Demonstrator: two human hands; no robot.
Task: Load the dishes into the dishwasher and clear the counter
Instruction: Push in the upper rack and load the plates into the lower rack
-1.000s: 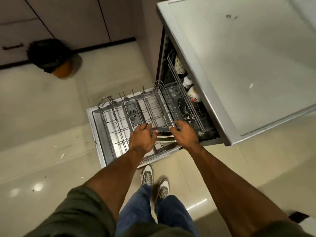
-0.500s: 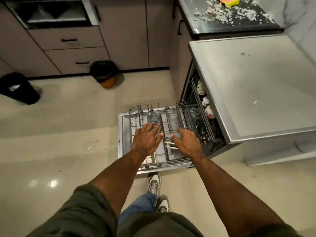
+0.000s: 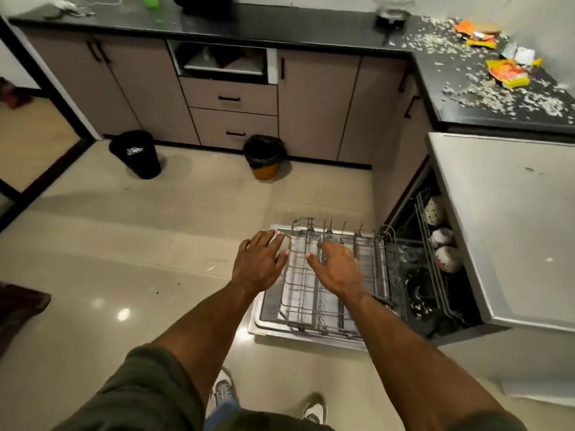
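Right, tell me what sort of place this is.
Most likely a home kitchen: an open dishwasher with its wire rack pulled out, a black counter over drawers and cabinets, and a lined bin on the tiled floor.

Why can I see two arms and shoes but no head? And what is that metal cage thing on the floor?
The camera sits on a person's head and looks down, so you see what they see: their own arms and shoes. The left hand and right hand are both open and hold nothing; they hover over the metal cage. That cage is a dishwasher rack, pulled out over the open dishwasher door. It looks empty. Deeper inside the machine, an upper rack holds some patterned cups. On the black counter to the right lie orange wrappers and lots of pale crumbs. Two bins stand on the floor.
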